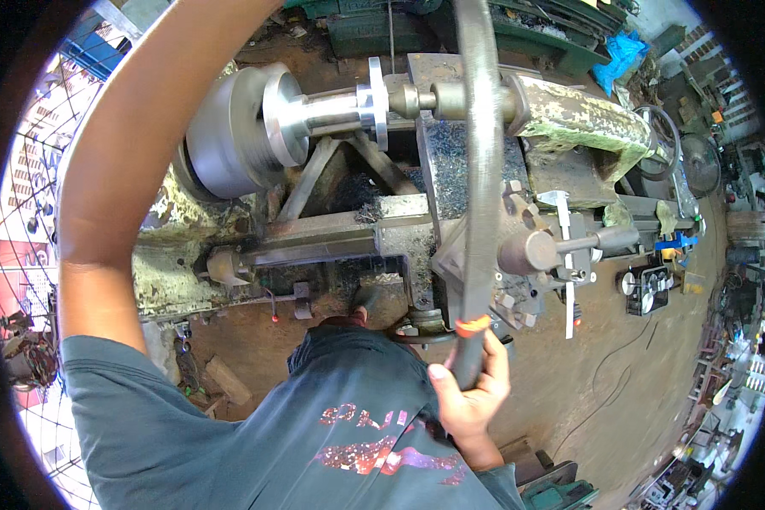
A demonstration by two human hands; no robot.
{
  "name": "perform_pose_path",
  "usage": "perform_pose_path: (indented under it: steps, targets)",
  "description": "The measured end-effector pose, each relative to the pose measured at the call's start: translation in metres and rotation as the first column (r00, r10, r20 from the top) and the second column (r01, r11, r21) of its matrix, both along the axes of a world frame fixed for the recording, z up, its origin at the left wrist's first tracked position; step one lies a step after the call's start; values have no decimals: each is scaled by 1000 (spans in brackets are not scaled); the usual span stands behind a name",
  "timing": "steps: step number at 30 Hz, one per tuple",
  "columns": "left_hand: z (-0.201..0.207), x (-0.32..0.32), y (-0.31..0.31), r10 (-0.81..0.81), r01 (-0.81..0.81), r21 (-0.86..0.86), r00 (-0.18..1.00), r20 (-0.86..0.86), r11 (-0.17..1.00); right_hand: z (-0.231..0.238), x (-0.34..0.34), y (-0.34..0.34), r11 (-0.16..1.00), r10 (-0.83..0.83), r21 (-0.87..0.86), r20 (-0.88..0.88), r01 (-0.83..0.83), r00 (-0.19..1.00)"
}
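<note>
My right hand (472, 404) is wrapped round the dark handle, with an orange collar, of a long file (483, 161). The file's grey blade rises past the top edge, close to view, crossing in front of the lathe's tailstock and carriage. My left arm (115, 195) reaches up on the left; its hand lies outside the picture. Between them, a shiny flanged metal workpiece (336, 110) runs from the blurred, turning chuck (234, 132) to the tailstock centre (410, 102). I cannot tell whether the file touches anything.
A vernier caliper (567, 246) rests by the tool post (527, 252). Farther right are the tailstock handwheel (659, 144) and a black case with round dials (646, 291). Dark swarf covers the carriage (448, 161). A cable (599, 374) trails over the floor.
</note>
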State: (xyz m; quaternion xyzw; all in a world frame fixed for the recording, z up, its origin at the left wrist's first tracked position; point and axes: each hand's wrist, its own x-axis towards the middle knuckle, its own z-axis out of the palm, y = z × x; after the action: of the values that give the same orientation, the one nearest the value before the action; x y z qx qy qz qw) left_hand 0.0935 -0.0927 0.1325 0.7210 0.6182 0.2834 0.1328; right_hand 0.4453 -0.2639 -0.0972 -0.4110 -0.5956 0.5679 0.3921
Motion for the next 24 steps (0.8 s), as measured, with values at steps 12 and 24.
perform_pose_path:
  steps: [12,24]
  targets:
    - [-293,98,-214,503,-596,-18,660,558,803,98,59,129,934,210,-199,-367,-297,906]
    - [-631,19,-498,919,-724,-686,220,-327,-70,73,-22,281,991,-72,123,200,48,977]
